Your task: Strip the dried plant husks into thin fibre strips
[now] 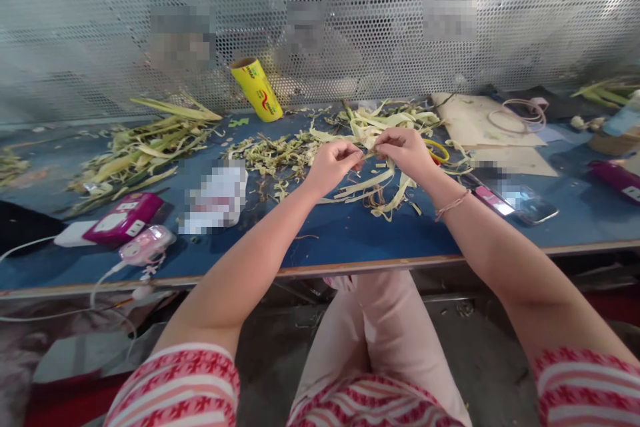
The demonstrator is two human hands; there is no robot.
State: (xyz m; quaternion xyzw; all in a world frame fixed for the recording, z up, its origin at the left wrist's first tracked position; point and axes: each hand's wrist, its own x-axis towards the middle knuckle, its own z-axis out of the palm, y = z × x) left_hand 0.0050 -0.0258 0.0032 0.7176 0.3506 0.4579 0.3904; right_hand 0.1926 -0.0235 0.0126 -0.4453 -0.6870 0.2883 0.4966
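Over the middle of the blue table, my left hand (336,163) and my right hand (404,150) face each other, fingertips pinched. A thin pale leaf strip (369,154), husk-like, spans the small gap between them, and both pinches close on it. Its ends are hidden by my fingers. Long pale strips (367,188) curl on the table just below my hands. Behind them lies a loose heap of wider pale leaves (370,123). Shredded leaf scraps (273,152) spread out left of my left hand. A yellow ring (438,151), perhaps tape, sits beside my right wrist.
A yellow wrap roll (257,89) leans at the perforated metal panel (370,27). Left lie a leaf pile (150,147), a blurred white packet (217,197), a purple power bank (123,218) and a pink case (147,245). Right are cardboard (483,120) and a phone (533,205).
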